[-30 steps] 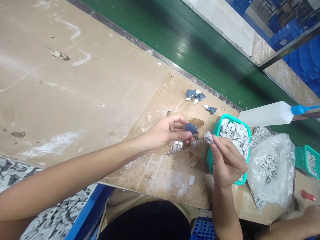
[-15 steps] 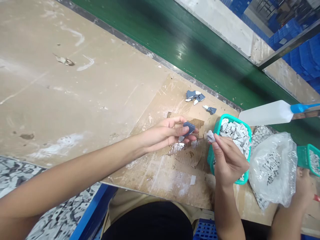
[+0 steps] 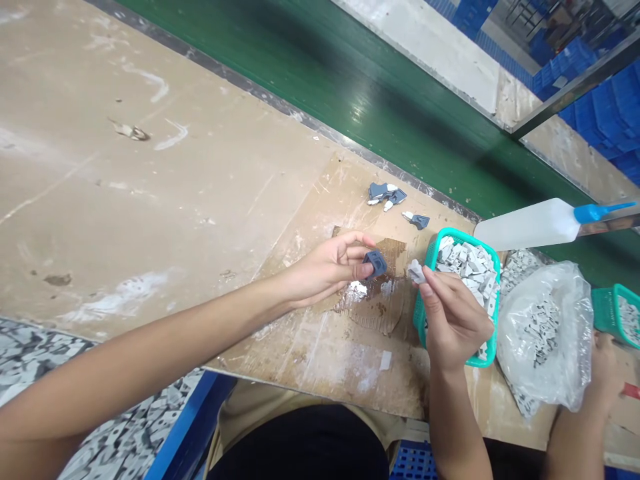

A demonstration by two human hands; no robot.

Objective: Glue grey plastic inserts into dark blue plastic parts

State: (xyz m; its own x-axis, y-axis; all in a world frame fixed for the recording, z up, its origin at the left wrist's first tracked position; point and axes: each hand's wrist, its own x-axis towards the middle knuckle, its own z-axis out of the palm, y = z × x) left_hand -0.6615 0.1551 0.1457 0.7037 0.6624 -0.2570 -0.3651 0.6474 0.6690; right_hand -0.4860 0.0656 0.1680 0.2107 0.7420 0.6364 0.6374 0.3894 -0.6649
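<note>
The slate-blue plastic part [image 3: 376,264] was just left of the teal basket [image 3: 421,319], held between the thumb and fingers of the left hand [image 3: 345,263]; it had been turned since half a second earlier, when a smooth outer face showed, so that its recessed side now faced up. The pale grey piece [image 3: 415,271] was at the basket's left rim, pinched by the thumb and forefinger of the right hand [image 3: 457,320], much as before. Both grips were thus occupied, and the two pieces remained apart; the turn seemed to have altered how the blue part was presented, without bringing them into contact. The basket itself was heaped with light grey pieces. To its right, an open clear plastic bag [image 3: 565,380] contained small grey parts, with a co-worker's hand [image 3: 605,370] just beyond it. Farther right of the basket, a smaller teal basket [image 3: 605,310] held more small grey bits. Well to the basket's lower left, a blue-edged bin [image 3: 187,423] was filled with grey and white pieces. Above the basket was a translucent white bottle [image 3: 530,225], its contents impossible to tell.
</note>
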